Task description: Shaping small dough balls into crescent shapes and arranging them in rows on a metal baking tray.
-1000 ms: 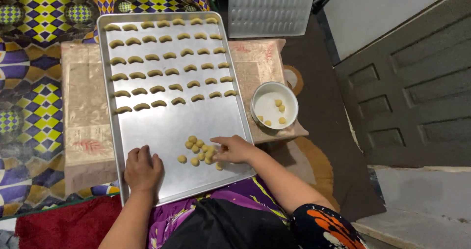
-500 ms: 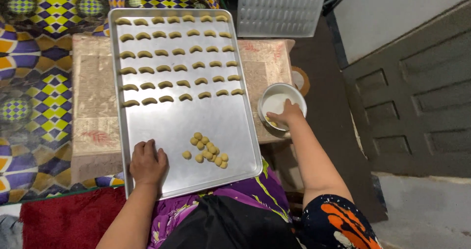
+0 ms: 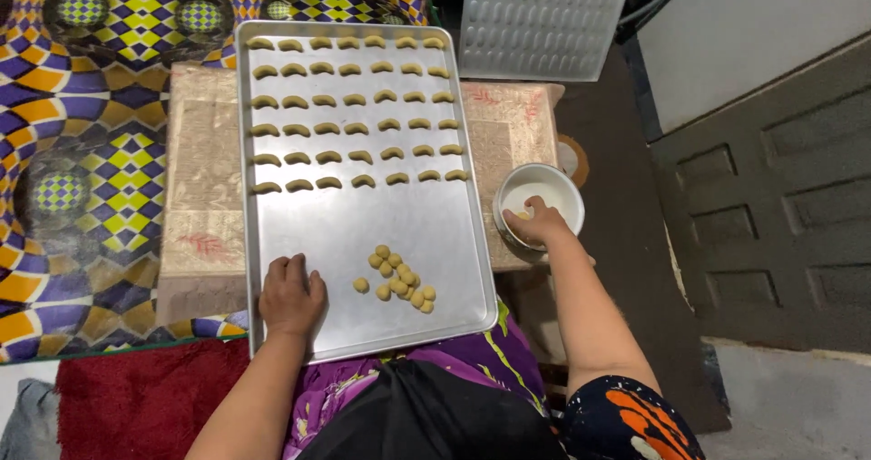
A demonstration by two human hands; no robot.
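Observation:
A large metal baking tray (image 3: 345, 233) lies on a low table in front of me. Rows of crescent-shaped dough pieces (image 3: 354, 106) fill its far half. A small heap of round dough balls (image 3: 399, 278) sits near its front edge. My left hand (image 3: 290, 295) rests flat on the tray's near left part, fingers loosely curled, holding nothing. My right hand (image 3: 537, 224) reaches into a white bowl (image 3: 555, 192) to the right of the tray, fingers bent down onto a dough piece inside. Whether it grips that piece is hidden.
A second, empty dimpled metal tray (image 3: 540, 20) leans at the back right. A patterned blue, yellow and purple mat (image 3: 82, 151) covers the floor at left. A red rug (image 3: 145, 396) lies near my knees. A dark panelled door (image 3: 771, 206) is at right.
My right hand left the heap of dough balls on the tray and moved right into the white bowl. My left hand stayed on the tray. The camera view shifted slightly.

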